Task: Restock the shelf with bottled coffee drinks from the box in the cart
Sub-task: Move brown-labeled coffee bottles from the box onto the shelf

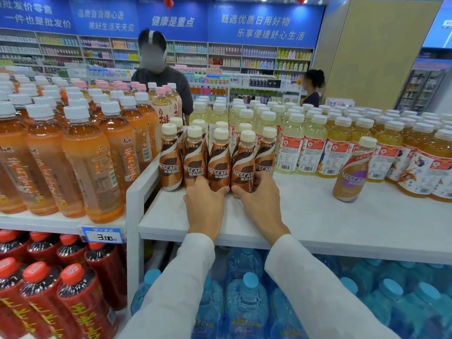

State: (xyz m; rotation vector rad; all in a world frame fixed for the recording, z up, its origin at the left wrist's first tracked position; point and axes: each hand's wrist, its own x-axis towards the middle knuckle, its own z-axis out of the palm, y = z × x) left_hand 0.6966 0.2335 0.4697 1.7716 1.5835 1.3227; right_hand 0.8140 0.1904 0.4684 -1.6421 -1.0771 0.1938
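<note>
Several brown coffee bottles [219,162] stood clustered on the white shelf [318,216]; our left hand [204,204] and right hand [261,203] each wrapped curled fingers [264,177] round the front bottles' bases.

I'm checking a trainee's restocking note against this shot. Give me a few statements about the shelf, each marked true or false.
1. The left hand and right hand grip brown Nescafe bottles near their bases. True.
2. The purple-label bottle stands inside the brown group. False: the purple-label Nescafe bottle stands alone, off to the right.
3. Blue-capped water bottles sit below the coffee. True.
4. The price tag reads 5.00. False: the price tag reads 3.00.
</note>
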